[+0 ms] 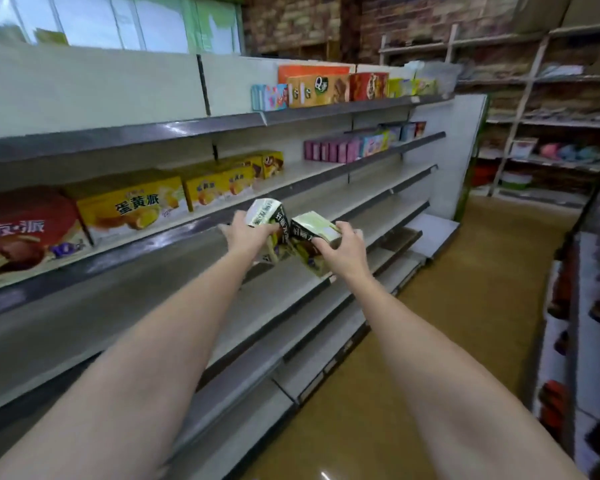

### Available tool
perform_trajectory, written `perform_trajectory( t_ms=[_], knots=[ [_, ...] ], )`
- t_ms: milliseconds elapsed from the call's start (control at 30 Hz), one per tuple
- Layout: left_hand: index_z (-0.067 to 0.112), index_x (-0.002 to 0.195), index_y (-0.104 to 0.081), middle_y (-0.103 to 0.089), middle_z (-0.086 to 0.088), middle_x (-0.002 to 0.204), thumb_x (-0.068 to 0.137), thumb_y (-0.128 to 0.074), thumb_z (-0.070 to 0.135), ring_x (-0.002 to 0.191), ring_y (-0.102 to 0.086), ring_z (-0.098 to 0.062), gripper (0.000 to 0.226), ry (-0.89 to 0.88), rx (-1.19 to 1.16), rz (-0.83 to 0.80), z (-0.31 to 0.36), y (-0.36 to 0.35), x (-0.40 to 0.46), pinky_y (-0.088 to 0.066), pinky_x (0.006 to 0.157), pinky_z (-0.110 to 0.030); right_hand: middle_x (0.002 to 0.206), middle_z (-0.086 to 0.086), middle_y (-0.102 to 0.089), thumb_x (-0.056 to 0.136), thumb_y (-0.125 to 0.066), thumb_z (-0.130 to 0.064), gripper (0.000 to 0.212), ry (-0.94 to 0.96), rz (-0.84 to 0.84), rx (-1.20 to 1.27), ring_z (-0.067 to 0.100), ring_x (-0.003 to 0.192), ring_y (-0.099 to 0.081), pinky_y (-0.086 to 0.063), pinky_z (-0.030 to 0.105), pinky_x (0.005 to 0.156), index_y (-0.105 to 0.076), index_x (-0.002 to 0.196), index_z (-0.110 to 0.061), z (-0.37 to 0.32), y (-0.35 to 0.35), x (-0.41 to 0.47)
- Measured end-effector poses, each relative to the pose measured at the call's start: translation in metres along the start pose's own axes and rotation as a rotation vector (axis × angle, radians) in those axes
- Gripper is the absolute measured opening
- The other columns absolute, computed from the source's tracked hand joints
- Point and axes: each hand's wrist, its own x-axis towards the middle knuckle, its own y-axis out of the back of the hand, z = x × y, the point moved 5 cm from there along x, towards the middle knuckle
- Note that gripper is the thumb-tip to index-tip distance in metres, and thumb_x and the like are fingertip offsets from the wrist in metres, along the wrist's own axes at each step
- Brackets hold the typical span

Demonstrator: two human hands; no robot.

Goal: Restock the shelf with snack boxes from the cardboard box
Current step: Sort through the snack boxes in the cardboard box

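**Two boxes up at the shelf**

Both arms reached out, and each hand carried a snack box over the bare middle shelf (291, 188). The left hand (248, 233) had its fingers wrapped round the left snack box (267, 211), which tilted upward. The right hand (340, 245) clamped thumb and fingers on the right snack box (314, 226) (the two boxes touched at their dark ends). Yellow cake boxes (132, 206) sat one tier higher.
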Motion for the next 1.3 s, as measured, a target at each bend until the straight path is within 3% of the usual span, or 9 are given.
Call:
perform_trajectory(
  t_ms=[133,267,467,667,867,967,1067,1200,1300],
  knots=[
    [0.023,0.131,-0.05,-0.04,-0.011,0.135,0.071,-0.083,0.049,0.12,-0.047,-0.03,0.072,-0.044,0.048,0.114,0.037,-0.042,0.036,-0.041,0.105,-0.046,0.131,0.01,-0.048,0.088,-0.07,-0.041,0.067,0.012,-0.004,0.034,0.024,0.121,-0.047,-0.037,0.028,0.095,-0.042,0.139,-0.009,0.023,0.018,0.074],
    [0.024,0.114,-0.049,-0.057,-0.007,0.122,0.062,-0.085,0.057,0.111,-0.054,-0.028,0.071,0.015,0.095,0.148,0.049,-0.079,0.089,-0.05,0.094,-0.047,0.131,0.011,-0.048,0.088,-0.068,-0.043,0.065,0.05,-0.024,0.015,0.028,0.123,-0.044,-0.039,0.041,0.106,-0.044,0.138,-0.01,0.041,0.024,0.139],
    [0.023,0.144,-0.04,-0.055,-0.005,0.136,0.086,-0.075,0.022,0.098,-0.066,-0.018,0.067,-0.066,-0.144,0.122,0.077,-0.138,0.159,-0.055,0.087,-0.034,0.131,0.012,-0.048,0.089,-0.067,-0.045,0.065,0.095,-0.018,0.041,0.029,0.124,-0.045,-0.04,0.044,0.107,-0.043,0.139,-0.01,0.071,0.03,0.248],
    [0.022,0.138,-0.05,-0.05,0.006,0.133,0.085,-0.074,0.008,0.091,-0.058,-0.008,0.06,-0.09,-0.276,0.153,0.097,-0.21,0.272,-0.052,0.078,-0.023,0.125,0.011,-0.047,0.09,-0.066,-0.04,0.056,0.203,-0.025,-0.009,0.026,0.118,-0.044,-0.037,0.036,0.102,-0.046,0.134,-0.01,0.09,0.028,0.367],
    [0.012,0.132,-0.056,-0.058,-0.01,0.133,0.081,-0.079,0.033,0.117,-0.058,-0.028,0.059,-0.014,-0.266,0.262,0.098,-0.27,0.373,-0.045,0.104,-0.037,0.134,0.013,-0.046,0.093,-0.062,-0.044,0.061,0.196,-0.058,0.009,0.028,0.125,-0.044,-0.038,0.04,0.108,-0.045,0.14,-0.008,0.11,0.014,0.476],
    [0.018,0.116,-0.063,-0.069,-0.011,0.116,0.066,-0.075,0.061,0.106,-0.065,-0.034,0.066,0.07,-0.312,0.369,0.084,-0.273,0.423,-0.053,0.094,-0.046,0.131,0.013,-0.049,0.095,-0.058,-0.047,0.06,0.143,-0.019,0.094,0.028,0.124,-0.046,-0.036,0.032,0.101,-0.046,0.139,-0.008,0.118,0.015,0.524],
    [0.026,0.109,-0.057,-0.067,-0.007,0.109,0.075,-0.072,0.053,0.097,-0.066,-0.032,0.046,0.103,-0.356,0.427,0.088,-0.281,0.449,-0.057,0.088,-0.044,0.132,0.011,-0.049,0.094,-0.061,-0.047,0.061,0.15,-0.034,0.149,0.026,0.125,-0.045,-0.034,0.028,0.101,-0.044,0.139,-0.009,0.122,0.007,0.574],
    [0.013,0.134,-0.047,-0.057,-0.005,0.115,0.088,-0.068,0.035,0.098,-0.064,-0.028,0.055,0.192,-0.464,0.418,0.073,-0.31,0.483,-0.057,0.089,-0.045,0.132,0.015,-0.049,0.092,-0.061,-0.048,0.065,0.218,-0.106,0.128,0.03,0.122,-0.048,-0.038,0.039,0.104,-0.043,0.14,-0.008,0.131,-0.022,0.629],
    [0.018,0.146,-0.034,-0.045,-0.013,0.142,0.084,-0.062,0.059,0.126,-0.05,-0.037,0.08,0.271,-0.22,0.567,0.061,-0.314,0.499,-0.049,0.099,-0.046,0.13,0.021,-0.05,0.093,-0.061,-0.047,0.063,0.228,-0.159,0.114,0.035,0.122,-0.047,-0.036,0.038,0.101,-0.046,0.134,-0.002,0.14,-0.046,0.662]
  ],
)
